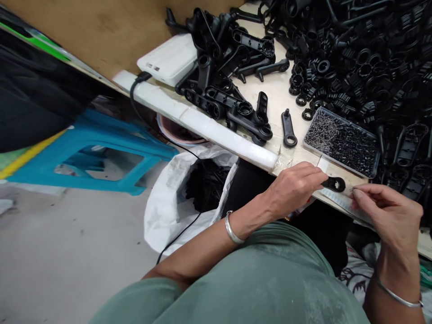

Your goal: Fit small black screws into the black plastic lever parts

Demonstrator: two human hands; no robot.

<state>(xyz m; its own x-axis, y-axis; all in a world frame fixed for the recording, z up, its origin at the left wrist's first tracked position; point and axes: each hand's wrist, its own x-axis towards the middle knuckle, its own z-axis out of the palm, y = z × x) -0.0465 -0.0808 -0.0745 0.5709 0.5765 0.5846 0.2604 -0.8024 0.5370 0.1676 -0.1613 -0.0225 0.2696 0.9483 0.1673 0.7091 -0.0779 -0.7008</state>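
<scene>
My left hand (pixel 297 185) is closed around one end of a black plastic arm with a ring-shaped end (pixel 343 185), held just over the table's front edge. To the right, my right hand (pixel 388 204) pinches a tiny thin part (pixel 351 189) between thumb and finger, close to that ring but apart from it. The part is too small to name. Beyond both hands lies a clear plastic box (pixel 340 140) filled with tiny metal pieces and small black pieces. A single black plastic arm (pixel 289 129) rests on the table left of the box.
Black plastic arms (pixel 243 105) are piled at the back left beside a white power bank (pixel 168 58) with a cable. Many black rings and parts (pixel 357 67) cover the right. Below the edge stand a white sack (pixel 162 216) and a blue stool (pixel 101 153).
</scene>
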